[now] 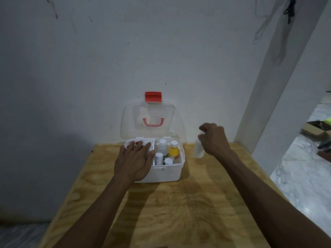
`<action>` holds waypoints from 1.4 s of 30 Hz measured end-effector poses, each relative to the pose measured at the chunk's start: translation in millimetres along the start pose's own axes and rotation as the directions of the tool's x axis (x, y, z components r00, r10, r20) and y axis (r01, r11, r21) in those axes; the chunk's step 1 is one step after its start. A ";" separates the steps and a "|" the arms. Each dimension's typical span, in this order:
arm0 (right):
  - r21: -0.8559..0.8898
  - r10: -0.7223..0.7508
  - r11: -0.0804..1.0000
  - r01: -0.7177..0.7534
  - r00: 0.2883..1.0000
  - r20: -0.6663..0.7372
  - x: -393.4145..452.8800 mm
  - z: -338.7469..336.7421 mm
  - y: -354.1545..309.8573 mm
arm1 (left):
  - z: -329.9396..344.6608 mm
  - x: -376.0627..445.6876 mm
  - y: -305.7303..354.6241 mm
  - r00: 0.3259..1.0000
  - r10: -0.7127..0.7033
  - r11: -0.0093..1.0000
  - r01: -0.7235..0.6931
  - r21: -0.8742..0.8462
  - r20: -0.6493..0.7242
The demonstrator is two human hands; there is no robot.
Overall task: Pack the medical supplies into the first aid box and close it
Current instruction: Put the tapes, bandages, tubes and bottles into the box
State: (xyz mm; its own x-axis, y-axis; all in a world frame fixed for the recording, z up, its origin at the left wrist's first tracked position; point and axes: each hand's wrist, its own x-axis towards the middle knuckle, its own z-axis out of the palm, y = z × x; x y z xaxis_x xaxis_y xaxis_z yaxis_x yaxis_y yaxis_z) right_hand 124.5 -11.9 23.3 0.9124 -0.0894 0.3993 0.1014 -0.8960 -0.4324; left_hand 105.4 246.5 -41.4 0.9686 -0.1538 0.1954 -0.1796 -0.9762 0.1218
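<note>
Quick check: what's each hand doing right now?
Left hand: open, flat on the inner tray of the first aid box.
Right hand: closed around a blurred white bottle.

A plywood table [179,212] stands against a scuffed white wall [89,59], marble floor [304,167] beside.

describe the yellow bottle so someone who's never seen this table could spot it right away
On the wooden table stands a white first aid box with its clear lid open against the wall. In its right-hand compartment several bottles stand upright; the yellow bottle is at the back right. It alone has a yellow body under its white cap; its neighbours are white.
</note>
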 end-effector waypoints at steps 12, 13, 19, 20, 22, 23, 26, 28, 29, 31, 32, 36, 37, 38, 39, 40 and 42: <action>0.113 -0.199 0.974 0.197 0.980 0.007 29.8 -2.0 -84.5 | -0.6 -3.8 0.4 1.000 0.006 1.000 -0.006 -0.026 -0.016; 0.107 -0.200 0.975 0.197 0.980 0.019 29.8 2.0 -84.4 | -1.1 -4.1 0.7 1.000 0.007 1.000 -0.008 -0.030 -0.020; 0.065 -0.214 0.976 0.209 0.973 0.089 32.6 22.1 -81.0 | -1.6 -4.8 0.7 0.999 0.016 1.000 -0.016 -0.015 -0.029; 0.060 -0.216 0.976 0.211 0.971 0.101 33.5 26.2 -80.2 | -1.1 -4.6 0.3 0.999 0.014 1.000 -0.015 -0.015 -0.030; 0.051 -0.216 0.976 0.211 0.969 0.117 34.6 32.0 -80.1 | -0.5 -4.4 0.2 0.999 0.012 1.000 -0.013 -0.021 -0.031; 0.047 -0.214 0.977 0.210 0.969 0.126 35.6 33.5 -80.5 | -0.7 -4.3 0.5 0.999 0.013 1.000 -0.013 -0.023 -0.031; 0.034 -0.217 0.976 0.215 0.957 0.192 37.4 35.4 -81.0 | -1.4 -4.7 0.7 1.000 0.011 0.999 -0.011 -0.030 -0.023; 0.015 -0.203 0.979 0.205 0.950 0.240 36.4 37.6 -78.3 | -1.2 -4.5 0.3 1.000 0.013 0.999 -0.014 -0.030 -0.020; 0.010 -0.193 0.980 0.197 0.948 0.253 35.7 39.0 -76.6 | -0.8 -4.2 0.2 1.000 0.013 0.999 -0.013 -0.029 -0.019; 0.003 -0.171 0.984 0.177 0.946 0.277 33.4 41.6 -73.0 | 0.0 -3.5 -0.1 1.000 0.008 1.000 -0.008 -0.029 -0.017; 0.000 -0.159 0.986 0.166 0.944 0.288 32.2 43.1 -71.7 | 0.7 -2.9 -0.3 1.000 0.006 1.000 -0.006 -0.029 -0.015; 0.003 -0.112 0.993 0.118 0.935 0.336 30.0 49.2 -68.2 | 2.1 -2.4 -1.3 1.000 0.001 0.999 -0.002 -0.032 -0.007; 0.007 -0.108 0.994 0.113 0.932 0.346 30.6 50.0 -68.0 | 2.1 -2.5 -1.1 1.000 -0.001 1.000 0.000 -0.031 -0.006; 0.010 -0.108 0.994 0.112 0.929 0.355 31.7 50.2 -67.9 | 1.7 -2.7 -0.8 1.000 -0.002 0.999 0.002 -0.032 -0.007; 0.013 -0.110 0.994 0.113 0.925 0.364 32.8 49.8 -68.1 | 1.3 -2.7 -0.4 1.000 -0.004 0.999 0.004 -0.035 -0.006; 0.017 -0.109 0.994 0.111 0.922 0.372 33.6 49.0 -68.3 | 0.6 -2.8 -0.1 1.000 -0.007 0.999 0.006 -0.037 -0.003; 0.028 -0.109 0.994 0.106 0.918 0.380 34.7 46.7 -68.7 | -0.2 -3.2 0.5 1.000 -0.005 0.999 0.005 -0.036 -0.004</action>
State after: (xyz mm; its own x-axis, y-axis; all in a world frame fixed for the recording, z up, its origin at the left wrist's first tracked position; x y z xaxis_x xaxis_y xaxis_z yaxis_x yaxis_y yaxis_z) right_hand 167.7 66.9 29.1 0.9777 0.1808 0.1065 0.2089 -0.8880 -0.4096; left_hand 102.1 246.5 -41.8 0.9688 -0.1480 0.1987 -0.1807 -0.9708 0.1581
